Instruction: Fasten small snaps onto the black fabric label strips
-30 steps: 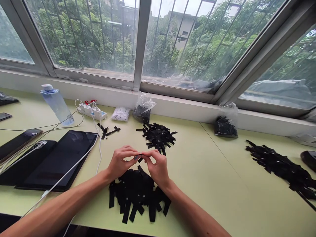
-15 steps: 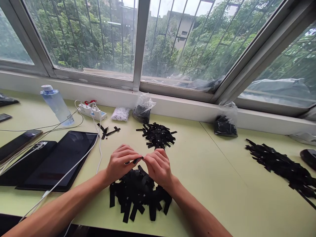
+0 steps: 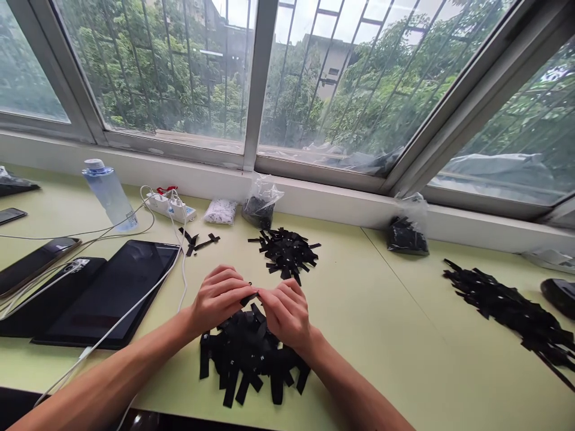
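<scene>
My left hand [image 3: 220, 297] and my right hand [image 3: 286, 311] meet fingertip to fingertip above a heap of black fabric strips [image 3: 245, 353]. Both are closed in a pinch on one small black strip [image 3: 248, 299], which shows just under the left fingers; the rest of it is hidden by the fingers. Small pale marks dot the strips in the near heap. Beyond my hands lies a second pile of black strips [image 3: 290, 251], and a few loose strips [image 3: 197, 242] rest to its left.
A tablet [image 3: 112, 293], phones [image 3: 38, 263], white cables and a power strip [image 3: 173, 206] occupy the left side, with a water bottle [image 3: 110, 197] behind. Plastic bags of black pieces [image 3: 406, 233] stand along the window ledge. A long pile of strips [image 3: 507, 305] lies at right.
The view has tilted slightly. My hands stay together over the near heap, the fingertips shifting slightly around the strip, whose dark piece now shows lower under the left fingers.
</scene>
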Motion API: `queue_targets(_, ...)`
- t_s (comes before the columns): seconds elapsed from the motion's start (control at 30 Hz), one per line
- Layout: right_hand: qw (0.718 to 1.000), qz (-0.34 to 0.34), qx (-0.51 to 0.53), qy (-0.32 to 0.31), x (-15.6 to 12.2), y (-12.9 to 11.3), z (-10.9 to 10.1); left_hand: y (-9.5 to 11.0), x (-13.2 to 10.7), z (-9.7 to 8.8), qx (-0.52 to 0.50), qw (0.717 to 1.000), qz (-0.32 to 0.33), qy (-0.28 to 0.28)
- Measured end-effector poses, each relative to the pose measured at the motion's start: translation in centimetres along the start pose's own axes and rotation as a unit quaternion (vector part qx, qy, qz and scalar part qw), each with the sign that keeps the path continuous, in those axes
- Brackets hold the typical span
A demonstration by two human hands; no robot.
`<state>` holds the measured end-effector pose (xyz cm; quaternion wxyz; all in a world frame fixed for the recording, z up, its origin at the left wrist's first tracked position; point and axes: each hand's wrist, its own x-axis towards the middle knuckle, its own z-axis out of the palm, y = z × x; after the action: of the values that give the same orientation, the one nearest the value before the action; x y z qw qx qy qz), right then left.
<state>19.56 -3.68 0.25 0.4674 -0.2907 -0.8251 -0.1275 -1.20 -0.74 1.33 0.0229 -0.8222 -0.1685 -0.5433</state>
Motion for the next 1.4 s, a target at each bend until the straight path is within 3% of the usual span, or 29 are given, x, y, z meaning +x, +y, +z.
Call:
queue_targets(0.23,1.0,-0.021,-0.01,0.018,0.3,-0.3,-0.3,0.1,-0.1,-0.2,-0.001,1.0,0.015,0.003)
queue_targets(0.6,0.99,0.082,0.107,0.033,0.8,-1.3,0.4,0.2,0.1,0.0,0.005,1.0,-0.009,0.014)
queue_targets(0.83,0.989,0.041,0.122,0.071,1.1,-0.8,0.1,0.9,1.0,0.0,0.007,0.999,-0.02,0.042)
queue_targets(1.03,0.988,0.068,0.106,0.084,1.3,-0.4,-0.1,0.0,0.6,-0.2,0.02,0.999,-0.038,0.013)
queue_targets(1.13,0.991,0.059,0.084,0.09,1.1,0.4,-0.4,-1.4,0.2,0.0,0.045,0.99,-0.127,-0.036)
queue_targets(1.23,0.994,0.043,0.061,0.076,0.7,1.5,-0.6,-2.8,-0.3,0.6,0.052,0.96,-0.208,-0.178)
queue_targets(1.3,0.996,0.04,0.05,0.063,0.4,2.2,-0.6,-3.2,-0.6,1.2,0.051,0.938,-0.231,-0.254)
queue_targets(1.4,0.998,0.031,0.042,0.045,0.1,2.7,-0.5,-3.2,-0.7,2.2,0.064,0.918,-0.245,-0.306)
